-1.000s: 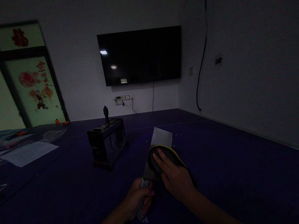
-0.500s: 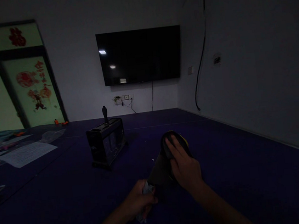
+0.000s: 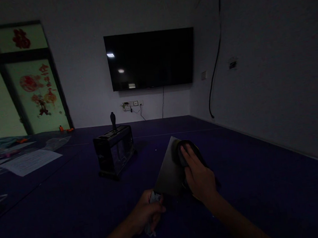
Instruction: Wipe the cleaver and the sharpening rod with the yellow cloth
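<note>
In my left hand [image 3: 147, 213] is a cleaver [image 3: 167, 175]. My fingers are wrapped round its handle, which has a pale, crinkled covering. The broad grey blade points forward, away from me, above the purple tabletop [image 3: 81, 218]. My right hand [image 3: 200, 177] grips a rounded black device with yellow trim [image 3: 197, 151], two fingers lying along its top. The device sits against the right side of the blade. It looks like a sharpener, but the dim light and my hand hide its details. Where blade and device meet is covered.
A black knife block [image 3: 114, 152] with clear sides stands left of centre, one dark handle rising from it. Printed sheets [image 3: 31, 162] and plastic wrapping [image 3: 56, 143] lie at the left. Beyond the table, a television [image 3: 151, 59] hangs on the wall, and a black cable [image 3: 215, 60] dangles at right.
More of the blade shows now, its far corner standing out beyond the device. The device and my right hand have shifted slightly right and down. My left hand has barely moved.
</note>
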`<action>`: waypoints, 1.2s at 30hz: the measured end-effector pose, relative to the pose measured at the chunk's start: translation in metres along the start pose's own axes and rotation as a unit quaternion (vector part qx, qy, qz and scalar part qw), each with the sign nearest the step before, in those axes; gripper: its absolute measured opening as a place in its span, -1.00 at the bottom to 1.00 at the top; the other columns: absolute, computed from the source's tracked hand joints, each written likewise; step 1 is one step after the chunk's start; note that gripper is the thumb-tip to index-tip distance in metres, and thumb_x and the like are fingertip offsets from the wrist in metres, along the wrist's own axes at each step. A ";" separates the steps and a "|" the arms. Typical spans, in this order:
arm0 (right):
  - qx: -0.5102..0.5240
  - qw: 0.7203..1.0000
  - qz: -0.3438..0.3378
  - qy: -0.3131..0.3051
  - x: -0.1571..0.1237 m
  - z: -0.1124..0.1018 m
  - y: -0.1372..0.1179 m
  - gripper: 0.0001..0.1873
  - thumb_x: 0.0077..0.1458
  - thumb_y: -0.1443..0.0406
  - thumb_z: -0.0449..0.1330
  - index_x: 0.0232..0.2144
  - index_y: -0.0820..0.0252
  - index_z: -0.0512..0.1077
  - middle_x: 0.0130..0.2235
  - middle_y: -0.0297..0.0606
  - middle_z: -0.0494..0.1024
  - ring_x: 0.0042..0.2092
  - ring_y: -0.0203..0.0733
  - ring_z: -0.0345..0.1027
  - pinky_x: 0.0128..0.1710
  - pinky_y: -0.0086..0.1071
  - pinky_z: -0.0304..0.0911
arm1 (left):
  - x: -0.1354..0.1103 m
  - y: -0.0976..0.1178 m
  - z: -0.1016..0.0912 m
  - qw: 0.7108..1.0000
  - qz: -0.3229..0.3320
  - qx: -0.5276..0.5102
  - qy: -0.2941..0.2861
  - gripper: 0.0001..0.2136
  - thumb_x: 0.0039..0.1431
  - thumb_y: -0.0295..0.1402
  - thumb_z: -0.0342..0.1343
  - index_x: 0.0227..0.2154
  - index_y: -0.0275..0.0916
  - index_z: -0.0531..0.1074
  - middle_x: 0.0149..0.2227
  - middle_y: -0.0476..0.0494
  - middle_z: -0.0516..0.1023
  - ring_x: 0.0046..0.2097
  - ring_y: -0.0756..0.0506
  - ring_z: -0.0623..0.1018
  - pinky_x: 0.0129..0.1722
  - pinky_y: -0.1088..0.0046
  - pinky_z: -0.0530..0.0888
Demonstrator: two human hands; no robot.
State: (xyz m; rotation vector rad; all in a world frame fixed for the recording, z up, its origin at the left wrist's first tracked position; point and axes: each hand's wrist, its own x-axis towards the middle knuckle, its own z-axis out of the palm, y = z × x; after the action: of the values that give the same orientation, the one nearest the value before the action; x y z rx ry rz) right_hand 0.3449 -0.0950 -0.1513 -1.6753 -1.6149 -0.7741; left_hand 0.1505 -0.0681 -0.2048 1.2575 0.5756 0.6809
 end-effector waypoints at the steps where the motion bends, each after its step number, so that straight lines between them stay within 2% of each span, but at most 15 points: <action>1: -0.003 1.000 -0.001 -0.002 0.000 0.001 0.000 -0.20 0.08 0.47 -0.06 0.28 -0.05 -0.28 0.25 -0.20 0.12 -0.20 -0.14 0.49 -0.44 -0.40 0.44 | 0.000 0.000 0.000 1.000 0.002 -0.006 -0.001 -0.81 -0.28 -0.39 0.11 -0.54 -0.22 0.21 -0.82 0.23 0.18 -0.85 0.12 0.14 -0.87 0.69 0.01; 10: 0.009 0.999 -0.023 -0.038 -0.004 0.009 0.001 -0.20 0.08 0.49 -0.06 0.28 -0.04 -0.26 0.27 -0.22 0.07 -0.19 -0.17 0.49 -0.42 -0.40 0.45 | 0.000 0.000 -0.001 0.999 0.009 -0.037 0.003 -0.81 -0.25 -0.36 0.11 -0.54 -0.22 0.20 -0.81 0.24 0.15 -0.85 0.12 0.12 -0.85 0.68 0.01; 19: 0.042 0.991 -0.075 -0.105 -0.010 0.012 -0.008 -0.26 0.02 0.53 -0.03 0.24 0.01 0.02 0.26 -0.27 0.08 -0.09 -0.18 0.45 -0.29 -0.39 0.45 | 0.005 -0.003 -0.006 0.997 0.011 -0.073 0.023 -0.80 -0.22 -0.33 0.09 -0.49 -0.21 0.21 -0.81 0.24 0.14 -0.85 0.12 0.07 -0.86 0.66 0.03; 25: 0.037 0.981 -0.123 -0.142 -0.014 0.013 -0.016 -0.25 -0.01 0.54 -0.04 0.23 0.00 0.05 0.26 -0.25 0.10 -0.14 -0.21 0.47 -0.28 -0.38 0.44 | 0.007 -0.005 -0.008 0.994 0.012 -0.104 0.038 -0.78 -0.20 -0.31 0.11 -0.44 -0.21 0.22 -0.80 0.25 0.13 -0.84 0.11 0.06 -0.85 0.65 0.05; 29: 0.061 0.973 -0.159 -0.156 -0.017 0.012 -0.019 -0.29 -0.03 0.54 -0.05 0.19 0.06 0.15 0.24 -0.22 0.13 -0.22 -0.23 0.49 -0.26 -0.35 0.43 | 0.007 -0.005 -0.009 0.995 0.015 -0.097 0.033 -0.80 -0.20 -0.31 0.09 -0.47 -0.22 0.23 -0.81 0.24 0.14 -0.84 0.11 0.07 -0.85 0.65 0.05; 36: 0.058 0.961 -0.233 -0.138 -0.020 0.005 -0.026 -0.35 -0.04 0.53 -0.06 0.14 0.17 0.25 0.22 -0.19 0.18 -0.30 -0.25 0.49 -0.36 -0.37 0.42 | 0.003 -0.001 -0.002 0.997 0.017 -0.065 0.029 -0.81 -0.22 -0.33 0.10 -0.53 -0.21 0.19 -0.81 0.23 0.16 -0.84 0.12 0.10 -0.83 0.66 0.04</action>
State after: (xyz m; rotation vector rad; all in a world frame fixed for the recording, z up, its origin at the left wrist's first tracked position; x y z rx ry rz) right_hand 0.3176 -0.1027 -0.1686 -1.3784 -2.2529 -0.6656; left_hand 0.1510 -0.0643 -0.2062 1.1316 0.5500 0.7725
